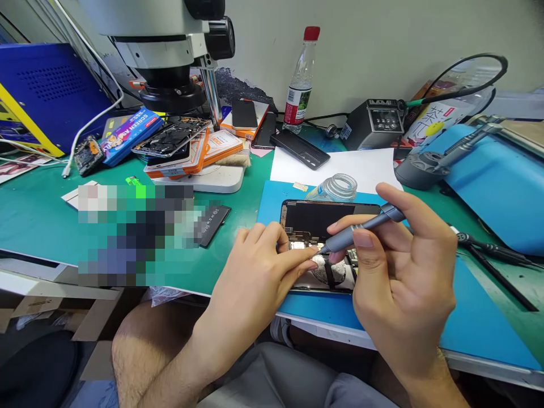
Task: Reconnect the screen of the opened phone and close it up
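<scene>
A phone [331,273] lies opened on the blue mat, its inner parts showing and its dark screen [312,218] folded back behind it. My right hand [403,272] is closed round a grey pen-shaped screwdriver [352,235], slanted with its tip down at the phone's middle. Over the phone's left side, my left hand [259,263] has its fingers curled, with index finger and thumb close together beside the screwdriver tip. Whatever may be between those fingertips is hidden. Just behind the phone a small glass jar [340,186] leans on its side.
A microscope [170,68] stands at the back left, beside stacked boxes and phone parts. A black battery [212,225] lies left of my hands. Behind stand a plastic bottle [297,85] and a dark control unit [374,124]. Tweezers [488,243] lie at right. Part of the left is pixelated.
</scene>
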A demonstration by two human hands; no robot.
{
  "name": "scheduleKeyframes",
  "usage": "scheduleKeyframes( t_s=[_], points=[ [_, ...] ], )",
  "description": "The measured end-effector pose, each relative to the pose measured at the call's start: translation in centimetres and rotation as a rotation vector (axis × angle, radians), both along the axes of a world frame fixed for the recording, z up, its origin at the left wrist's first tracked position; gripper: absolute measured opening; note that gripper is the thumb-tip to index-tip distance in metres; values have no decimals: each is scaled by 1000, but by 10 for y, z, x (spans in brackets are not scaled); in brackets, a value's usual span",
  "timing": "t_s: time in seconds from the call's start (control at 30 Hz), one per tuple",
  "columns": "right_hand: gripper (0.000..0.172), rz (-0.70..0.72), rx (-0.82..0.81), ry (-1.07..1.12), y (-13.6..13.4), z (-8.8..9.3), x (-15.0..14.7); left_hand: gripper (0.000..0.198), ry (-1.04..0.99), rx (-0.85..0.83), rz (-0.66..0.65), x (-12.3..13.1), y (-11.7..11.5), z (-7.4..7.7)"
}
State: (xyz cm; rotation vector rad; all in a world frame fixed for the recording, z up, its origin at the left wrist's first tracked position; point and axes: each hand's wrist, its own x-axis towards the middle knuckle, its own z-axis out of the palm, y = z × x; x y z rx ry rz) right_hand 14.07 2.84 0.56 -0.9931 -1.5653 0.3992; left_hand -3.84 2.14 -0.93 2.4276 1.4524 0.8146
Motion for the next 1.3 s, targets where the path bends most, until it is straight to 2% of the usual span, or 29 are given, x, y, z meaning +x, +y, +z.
scheduleKeyframes(
  t_s=[0.63, 1.07, 1.3],
  points=[
    [62, -22, 165, -17, 3, -4, 0, 30, -11, 5, 7, 0, 0, 1],
    [58, -32, 106, -17, 0, -2, 0, 29, 4, -7, 5, -1, 0, 1],
    [67, -69, 216, -111, 6, -6, 3, 31, 7, 0, 4, -1, -1, 0]
  ],
)
